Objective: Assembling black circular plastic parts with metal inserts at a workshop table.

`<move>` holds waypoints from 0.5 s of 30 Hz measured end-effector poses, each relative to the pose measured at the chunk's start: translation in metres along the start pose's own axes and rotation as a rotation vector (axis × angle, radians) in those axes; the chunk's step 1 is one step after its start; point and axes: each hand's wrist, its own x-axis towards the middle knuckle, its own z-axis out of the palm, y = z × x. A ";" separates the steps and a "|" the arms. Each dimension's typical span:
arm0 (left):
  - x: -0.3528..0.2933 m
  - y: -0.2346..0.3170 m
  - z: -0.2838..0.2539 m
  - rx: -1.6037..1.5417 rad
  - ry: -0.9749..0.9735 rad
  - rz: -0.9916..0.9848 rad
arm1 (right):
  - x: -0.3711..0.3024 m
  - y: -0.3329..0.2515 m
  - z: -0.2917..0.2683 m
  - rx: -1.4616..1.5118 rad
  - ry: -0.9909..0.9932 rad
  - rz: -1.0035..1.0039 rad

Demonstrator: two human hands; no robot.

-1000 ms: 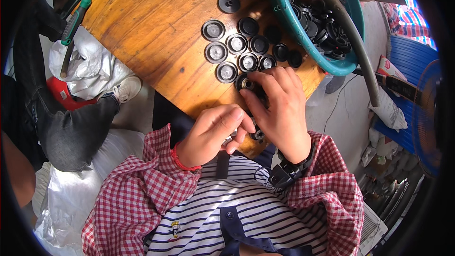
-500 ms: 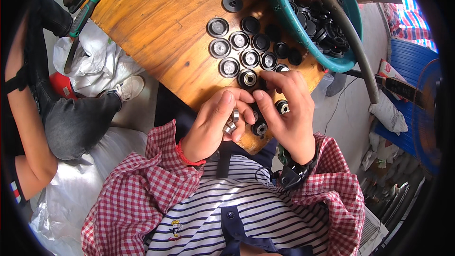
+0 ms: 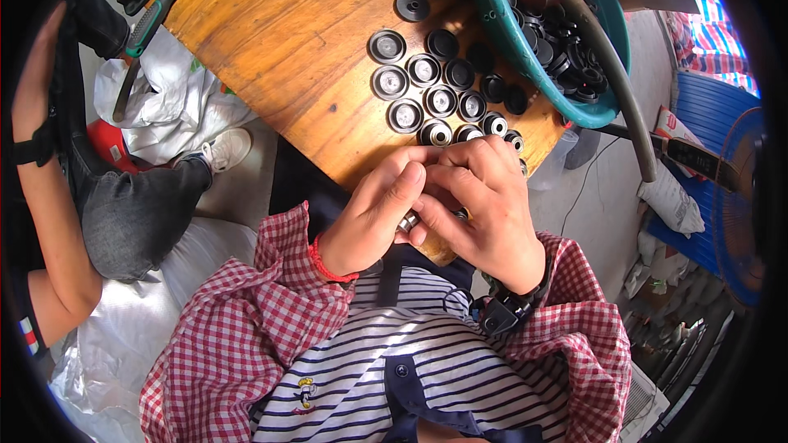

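Note:
My left hand [image 3: 371, 209] is curled around small shiny metal bearings [image 3: 408, 221], which show between its fingers. My right hand [image 3: 486, 209] is closed and meets it over the near corner of the wooden table [image 3: 279, 66]. Its thumb tip is beside the bearings; what its fingers pinch is hidden. Just beyond the hands, several round black plastic caps [image 3: 405, 116] lie in rough rows. The nearest ones, such as one black cap with a metal bearing in its centre [image 3: 436, 132], hold bearings.
At the far right stands a teal basin [image 3: 510, 53] full of black parts, with a hammer [image 3: 617, 74] lying across it. A green-handled screwdriver [image 3: 153, 20] lies at the table's left edge. Another person's arm [image 3: 51, 205] is at left; a fan [image 3: 739, 197] stands at right.
My right hand has drawn back from the caps to my left hand, its fingers closing. Caps with bearings it covered now show. The whole view has shifted slightly.

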 end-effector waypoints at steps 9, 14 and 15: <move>-0.002 -0.001 -0.003 -0.095 -0.078 0.074 | 0.003 -0.004 0.005 -0.107 0.033 -0.036; -0.006 0.004 -0.002 0.003 -0.073 0.013 | 0.001 0.007 -0.002 -0.111 0.071 -0.045; -0.006 0.006 0.000 -0.017 -0.052 -0.004 | 0.002 0.007 -0.005 -0.059 0.023 -0.087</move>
